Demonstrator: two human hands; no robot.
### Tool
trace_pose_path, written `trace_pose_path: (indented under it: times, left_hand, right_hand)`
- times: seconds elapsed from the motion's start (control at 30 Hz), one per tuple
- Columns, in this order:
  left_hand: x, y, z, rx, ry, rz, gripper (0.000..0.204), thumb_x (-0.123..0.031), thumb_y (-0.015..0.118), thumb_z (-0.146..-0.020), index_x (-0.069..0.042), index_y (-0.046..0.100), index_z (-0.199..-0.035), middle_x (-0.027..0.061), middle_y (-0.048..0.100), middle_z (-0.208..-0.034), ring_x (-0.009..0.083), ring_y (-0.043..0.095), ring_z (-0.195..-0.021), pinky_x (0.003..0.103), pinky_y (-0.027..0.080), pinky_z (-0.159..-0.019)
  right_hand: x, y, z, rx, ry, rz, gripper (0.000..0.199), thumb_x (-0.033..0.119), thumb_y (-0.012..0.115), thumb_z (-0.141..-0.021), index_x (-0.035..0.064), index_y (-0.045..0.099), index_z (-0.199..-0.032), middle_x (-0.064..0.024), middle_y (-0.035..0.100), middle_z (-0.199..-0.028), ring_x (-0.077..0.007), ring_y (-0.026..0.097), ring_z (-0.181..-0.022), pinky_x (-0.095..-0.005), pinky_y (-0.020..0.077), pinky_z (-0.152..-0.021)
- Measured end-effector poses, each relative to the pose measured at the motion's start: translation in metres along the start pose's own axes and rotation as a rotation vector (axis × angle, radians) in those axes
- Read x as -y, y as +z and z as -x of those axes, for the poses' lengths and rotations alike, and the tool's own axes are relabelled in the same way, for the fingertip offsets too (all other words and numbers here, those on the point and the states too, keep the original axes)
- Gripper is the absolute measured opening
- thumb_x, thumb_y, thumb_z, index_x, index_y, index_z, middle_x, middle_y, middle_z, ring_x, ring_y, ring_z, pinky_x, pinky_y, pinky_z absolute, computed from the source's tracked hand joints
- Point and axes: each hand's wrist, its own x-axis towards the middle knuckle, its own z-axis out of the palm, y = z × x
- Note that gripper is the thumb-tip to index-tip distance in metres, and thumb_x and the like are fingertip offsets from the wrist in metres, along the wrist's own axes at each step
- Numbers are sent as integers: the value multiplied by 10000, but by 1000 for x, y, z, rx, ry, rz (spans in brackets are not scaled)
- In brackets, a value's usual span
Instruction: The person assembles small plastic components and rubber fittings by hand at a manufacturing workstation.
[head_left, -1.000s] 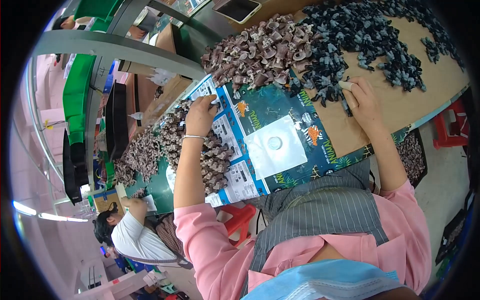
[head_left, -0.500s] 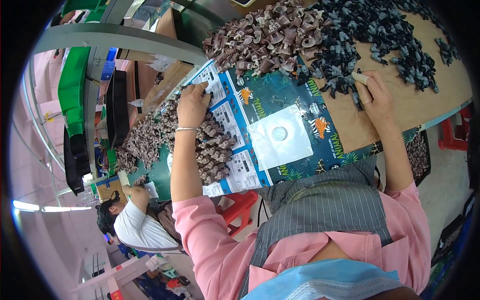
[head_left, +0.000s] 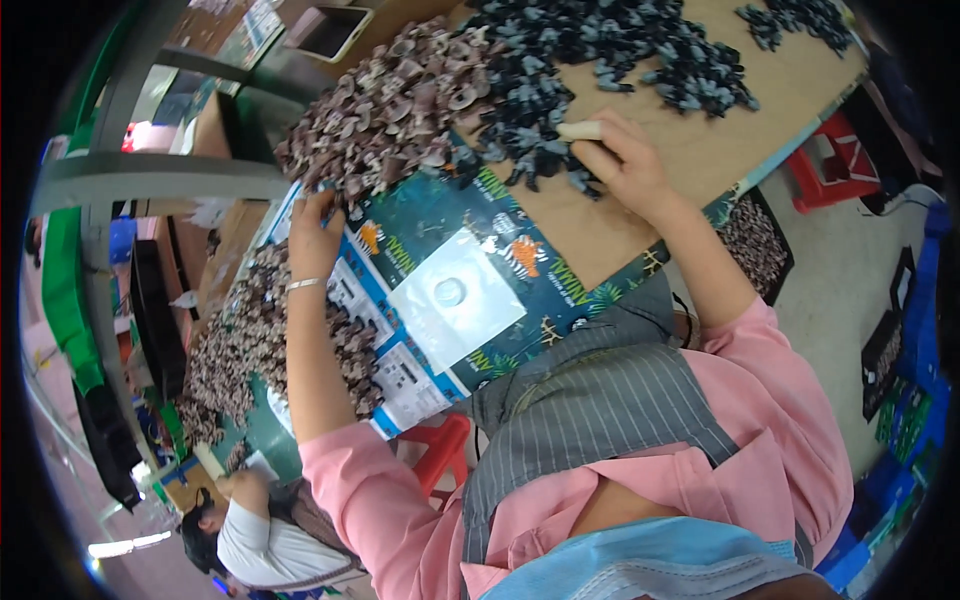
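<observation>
Pieces [head_left: 535, 105], dark, beside right grip [head_left: 626, 165]

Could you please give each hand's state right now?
Left hand: curled beside brown pieces; hold unclear.
Right hand: curled beside dark pieces; hold unclear.

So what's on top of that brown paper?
Heaps of small black-and-grey pieces lie on the brown paper, and the right hand is over it too. Pieces deep in the heaps, and the paper beneath them, are covered.

Low path is running between the forearms [head_left: 318, 370] at the table's [head_left: 264, 422] near edge.
Brown pieces [head_left: 395, 110] and black pieces [head_left: 520, 90] are blocking the far edge.
</observation>
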Motion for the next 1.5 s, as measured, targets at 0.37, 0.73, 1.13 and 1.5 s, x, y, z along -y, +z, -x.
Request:
trace_pose_path:
  times: [0.37, 0.73, 1.13, 1.5]
  left_hand:
    - [-38, 5, 32, 63, -112, 258, 316, -106, 702, -841, -67, 636, -1148, 139, 629, -1106, 260, 660, -932, 362, 538, -771]
    - [-62, -19, 57, -61, -207, 600, 509, -44, 719, -798, -93, 585, -1287, 79, 602, -1125, 194, 611, -1045, 331, 518, -864]
    - [-153, 10, 196, -348, -428, 1893, 420, 47, 550, -899, -14, 581, -1313, 126, 610, -1283, 143, 614, -971, 225, 489, -725]
    - [-158, 38, 232, -412, -475, 1740, 393, 27, 589, -912, -17, 583, -1302, 99, 615, -1241, 132, 623, -956, 254, 525, -781]
  right_hand:
    - [8, -8, -2, -27, 41, 75, 299, 194, 633, -891, 130, 651, -1183, -25, 615, -920, -223, 591, -878, -363, 384, -885]
    - [11, 2, -13, 230, -28, 374, 309, 86, 639, -847, 110, 638, -1156, -82, 583, -985, -273, 586, -967, -385, 418, -845]
    - [103, 48, -11, 617, 319, -113, 298, 51, 562, -924, 56, 629, -1214, -98, 536, -969, -227, 566, -905, -302, 455, -801]
    - [89, 44, -3, 404, 31, 160, 256, 203, 700, -836, 60, 681, -1048, -102, 580, -944, -293, 599, -844, -391, 494, -748]
